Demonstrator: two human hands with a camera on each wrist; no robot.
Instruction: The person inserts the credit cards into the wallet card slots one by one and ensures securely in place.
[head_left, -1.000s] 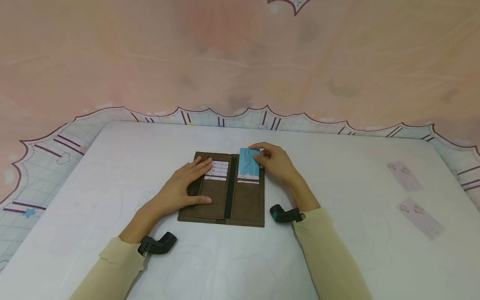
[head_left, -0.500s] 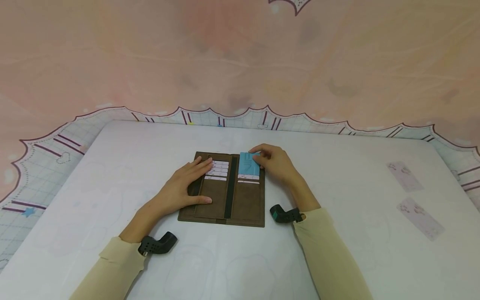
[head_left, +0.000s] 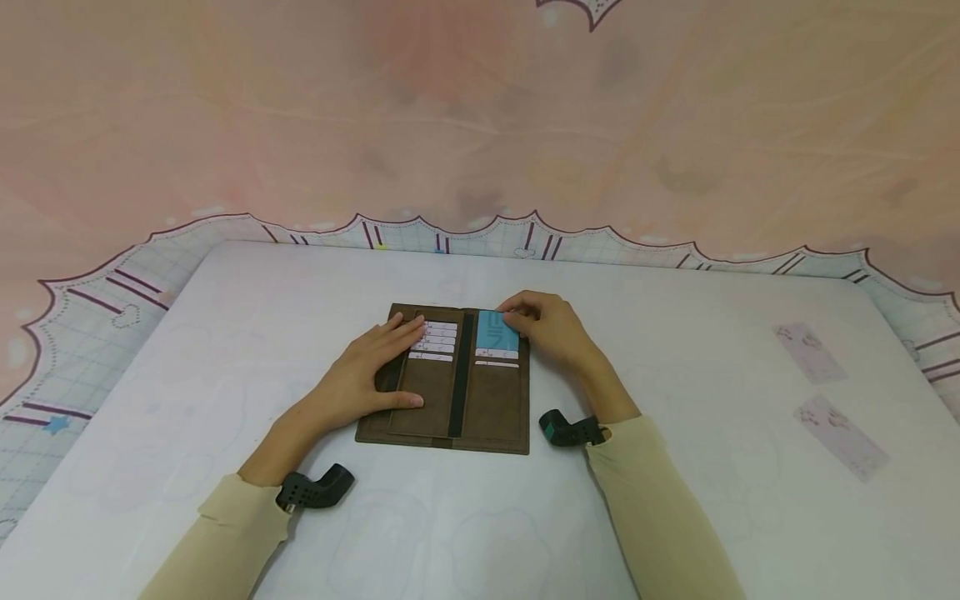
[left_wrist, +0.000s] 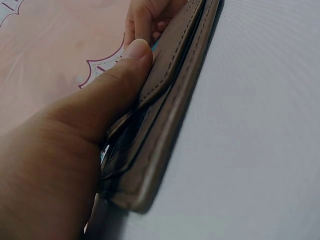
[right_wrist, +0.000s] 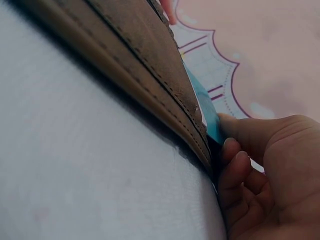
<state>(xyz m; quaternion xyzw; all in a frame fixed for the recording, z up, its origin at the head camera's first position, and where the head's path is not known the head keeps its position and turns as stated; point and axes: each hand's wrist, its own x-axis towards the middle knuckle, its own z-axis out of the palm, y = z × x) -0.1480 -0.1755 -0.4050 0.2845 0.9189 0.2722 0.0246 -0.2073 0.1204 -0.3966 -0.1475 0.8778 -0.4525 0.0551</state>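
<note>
A brown wallet (head_left: 495, 408) lies spread flat on the white table, its left and right halves parted by a dark strip. White-edged cards (head_left: 432, 338) fill slots in the left half, and others show in the right half. My left hand (head_left: 367, 367) rests on the left half with fingers spread and thumb extended, steadying nothing between them. At the upper right slot, a blue card (head_left: 495, 331) sticks up partway. My right hand (head_left: 551, 329) pinches its upper right edge between thumb and fingers; the right wrist view shows the thumb against the blue card (right_wrist: 212, 117).
Two pale pink patterned cards (head_left: 810, 353) lie on the table (head_left: 675, 350) at the far right. A black wrist camera (head_left: 315, 487) sits on the left wrist and another (head_left: 570, 428) on the right. A peach patterned cloth (head_left: 450, 125) rises behind the table.
The blue card has slid down into the right half's slot, so less of it shows. My right hand has come slightly down with it. The left hand has stayed in place.
</note>
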